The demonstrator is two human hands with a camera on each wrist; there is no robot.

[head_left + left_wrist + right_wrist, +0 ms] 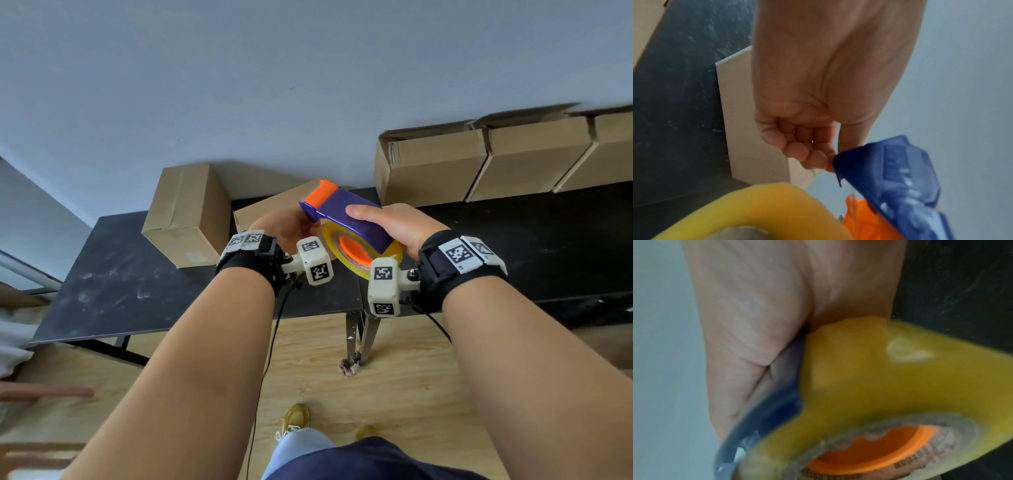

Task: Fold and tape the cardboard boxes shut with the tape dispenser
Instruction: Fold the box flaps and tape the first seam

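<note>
Cardboard boxes (431,164) open-topped, contents hidden, right hand (397,222) gripping tape dispenser (346,219), left hand (284,226) pinching its front

The tape dispenser (346,219) is blue with an orange front end and an orange hub. A fat roll of yellow tape (359,253) sits on the hub. The dispenser is up in the air above the near edge of the black table (113,284), tilted, with its orange tip pointing up and away.

One closed cardboard box (188,216) stands on end near the far left corner of the table. A second box (274,209) lies behind the dispenser by the far edge, partly hidden. Three more boxes (431,168) stand in a row along the far edge on the right, touching side by side, their top flaps open.
</note>
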